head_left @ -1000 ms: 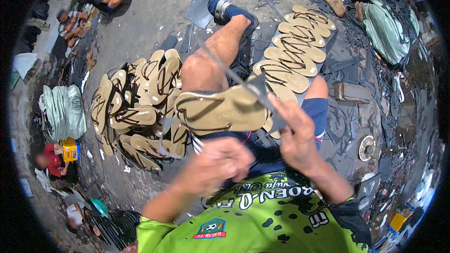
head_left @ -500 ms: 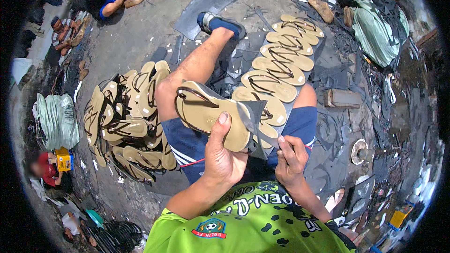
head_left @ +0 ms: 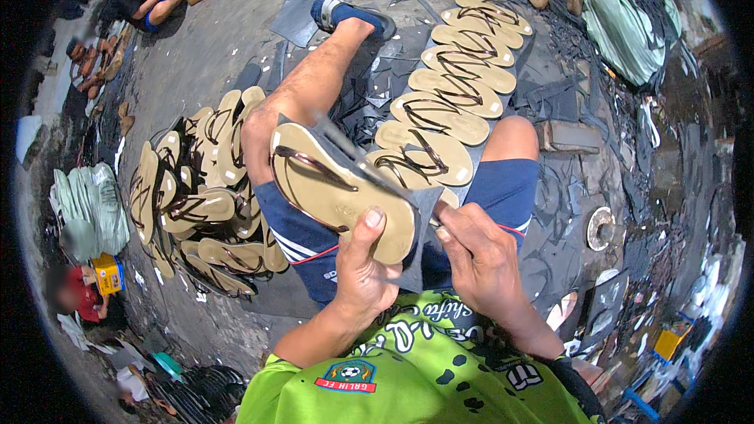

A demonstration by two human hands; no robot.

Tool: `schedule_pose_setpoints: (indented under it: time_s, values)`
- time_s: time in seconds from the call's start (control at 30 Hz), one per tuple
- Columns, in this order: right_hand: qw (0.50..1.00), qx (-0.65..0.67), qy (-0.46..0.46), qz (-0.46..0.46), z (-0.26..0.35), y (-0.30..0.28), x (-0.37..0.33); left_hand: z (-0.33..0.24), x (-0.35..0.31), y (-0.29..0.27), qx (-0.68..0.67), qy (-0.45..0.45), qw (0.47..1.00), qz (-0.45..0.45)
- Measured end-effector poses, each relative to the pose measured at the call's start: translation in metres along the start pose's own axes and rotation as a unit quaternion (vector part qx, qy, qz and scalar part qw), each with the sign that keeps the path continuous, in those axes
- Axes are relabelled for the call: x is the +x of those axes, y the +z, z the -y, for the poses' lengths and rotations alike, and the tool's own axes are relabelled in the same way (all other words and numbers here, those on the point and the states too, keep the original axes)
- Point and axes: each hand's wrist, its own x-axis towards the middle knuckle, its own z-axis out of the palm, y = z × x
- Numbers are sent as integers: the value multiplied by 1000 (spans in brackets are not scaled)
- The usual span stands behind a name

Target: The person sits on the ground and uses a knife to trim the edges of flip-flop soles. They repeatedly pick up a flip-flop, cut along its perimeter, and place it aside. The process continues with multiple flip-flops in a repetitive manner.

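My left hand (head_left: 367, 267) grips a tan flip-flop (head_left: 345, 196) with dark brown straps, its thumb pressed on the footbed. Dark grey rubber (head_left: 428, 239) sticks out along the sandal's right side, and a thin grey strip, blurred by motion, runs along its upper edge. Close to that side my right hand (head_left: 483, 259) is closed, fingers curled and pinched. What it pinches is hidden. Beyond, a row of overlapping tan flip-flops (head_left: 452, 118) lies between my legs. A heap of similar sandals (head_left: 200, 208) lies at the left.
A grey rubber sheet (head_left: 326, 0) lies beyond my foot. Dark offcuts (head_left: 554, 228) cover the ground at the right, with a rectangular block (head_left: 572, 137) and a round ring-like piece (head_left: 601, 229). Pale green bundles (head_left: 624, 27) stand far right and left. Other people sit at the left.
The sandal and my left hand have shifted slightly left and nearer. My right hand has moved left, closer against the sandal's side. The grey strip has swung up along the sandal's upper edge.
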Motion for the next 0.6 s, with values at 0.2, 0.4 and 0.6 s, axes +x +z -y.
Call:
schedule_pose_setpoints:
  time_s: [0.2, 0.4, 0.6]
  values:
    - [995, 66, -11, 78, -16, -1, -27, -2, -10, -33, -29, -35, 999, 14]
    - [994, 41, 3, 106, -18, 10, -22, 3, -8, -51, 15, -31, 999, 8]
    - [982, 42, -5, 184, -15, 10, -24, -22, -18, -42, -27, -75, 994, -76]
